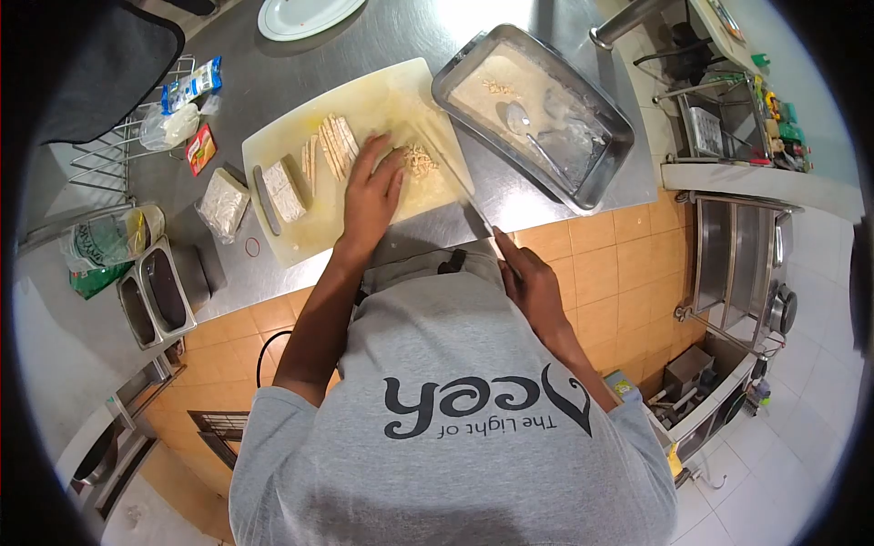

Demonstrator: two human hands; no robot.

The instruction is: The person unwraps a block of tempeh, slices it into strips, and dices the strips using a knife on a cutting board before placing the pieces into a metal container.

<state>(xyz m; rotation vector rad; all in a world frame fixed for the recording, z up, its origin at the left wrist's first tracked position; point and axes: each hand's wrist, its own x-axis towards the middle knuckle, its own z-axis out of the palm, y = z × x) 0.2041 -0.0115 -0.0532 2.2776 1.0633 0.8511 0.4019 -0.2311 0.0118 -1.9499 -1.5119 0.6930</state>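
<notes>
Right hand (pixel 535 284): fingers clamped on knife (pixel 480 211). Blade runs forward and left of them, over the board (pixel 320 235), along the right side of the chopped bits (pixel 421 162).

Left hand (pixel 370 187): fingers slightly bent, a bit apart, tips down by the board. Can't tell if they pinch anything. Chopped bits sit just right of those fingers, slices (pixel 337 146) just left, with a pale block (pixel 284 191) further left on the same board.

Pan (pixel 592 173) is on the bench (pixel 391 36), ahead of the right fingers; spoon (pixel 537 141) lies inside, pale stuff (pixel 482 96) around its bowl, a few more bits on top.

Off the board, well left of the left fingers: wrapped block (pixel 223 205), red band (pixel 252 247), red packet (pixel 200 150). Plate (pixel 309 14) is well ahead of them.
</notes>
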